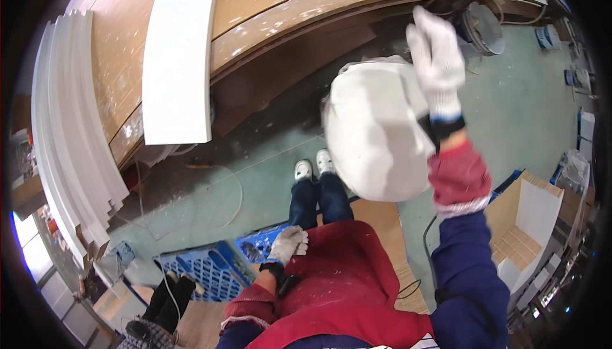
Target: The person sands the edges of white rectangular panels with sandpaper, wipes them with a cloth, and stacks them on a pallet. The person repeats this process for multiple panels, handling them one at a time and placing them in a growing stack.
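My right hand (437, 59), in a white knit glove with a black band at the wrist, reaches forward with its fingers stretched out and nothing in them. Beside and below it is a large white rounded bundle (379, 132), its wrinkled top toward the bench; what it is made of, I cannot tell. My left hand (288, 245), gloved too, hangs by the red apron (344, 272) with its fingers loosely bent and empty. Ahead on the left, a long white board (178, 56) lies across the paint-spotted workbench (255, 36), its near end jutting past the edge.
A stack of white strips (76, 126) lies at the left. Blue pallets (204, 269) are on the floor behind my feet. A bucket (482, 29) stands under the bench's right end. An open carton (526, 228) is at the right; another person (162, 304) is at the lower left.
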`<state>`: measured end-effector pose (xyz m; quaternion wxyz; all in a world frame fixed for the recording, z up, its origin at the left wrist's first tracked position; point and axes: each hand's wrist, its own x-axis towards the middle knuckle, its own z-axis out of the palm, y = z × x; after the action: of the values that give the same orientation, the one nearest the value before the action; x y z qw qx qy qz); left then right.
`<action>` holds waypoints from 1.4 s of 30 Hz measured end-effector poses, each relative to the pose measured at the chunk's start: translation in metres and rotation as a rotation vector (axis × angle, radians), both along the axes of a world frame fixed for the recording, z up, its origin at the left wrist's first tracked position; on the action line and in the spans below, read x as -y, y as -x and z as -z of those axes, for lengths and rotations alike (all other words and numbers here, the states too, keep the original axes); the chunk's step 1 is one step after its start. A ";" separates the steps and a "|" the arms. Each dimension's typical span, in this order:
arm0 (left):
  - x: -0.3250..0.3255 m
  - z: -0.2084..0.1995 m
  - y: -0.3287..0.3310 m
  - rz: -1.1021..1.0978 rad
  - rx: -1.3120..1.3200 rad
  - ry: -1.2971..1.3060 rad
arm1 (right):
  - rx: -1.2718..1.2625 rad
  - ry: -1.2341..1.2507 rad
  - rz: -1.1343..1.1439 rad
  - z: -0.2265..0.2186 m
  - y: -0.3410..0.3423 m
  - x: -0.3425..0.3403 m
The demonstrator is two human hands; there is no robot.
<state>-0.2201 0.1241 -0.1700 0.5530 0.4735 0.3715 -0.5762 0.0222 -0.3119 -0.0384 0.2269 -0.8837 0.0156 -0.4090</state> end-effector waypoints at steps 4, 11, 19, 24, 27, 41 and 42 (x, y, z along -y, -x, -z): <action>0.059 -0.027 -0.061 -0.085 0.339 -0.113 | -0.969 -0.075 0.633 0.085 0.153 0.075; 0.201 -0.017 -0.199 0.268 0.880 -0.112 | -0.952 -0.685 0.594 0.080 0.185 0.065; 0.236 0.001 -0.168 0.715 1.332 -0.070 | -0.537 -1.107 0.758 0.134 0.337 0.015; 0.323 -0.060 -0.170 1.231 1.388 0.342 | -0.292 -1.501 0.942 0.185 0.466 -0.083; 0.401 -0.070 -0.166 1.375 1.472 0.692 | -0.044 -1.939 0.961 0.134 0.418 -0.132; 0.503 -0.059 -0.167 1.270 2.073 0.096 | 0.206 -2.148 0.894 0.097 0.286 -0.041; 0.500 -0.054 -0.172 1.237 2.082 0.094 | 0.203 -2.150 0.850 0.098 0.281 -0.028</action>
<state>-0.0485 -0.3756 -0.1156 0.2351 0.7871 -0.5615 -0.0994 -0.2585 -0.2841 -0.1368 0.7051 -0.1218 0.6323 -0.2969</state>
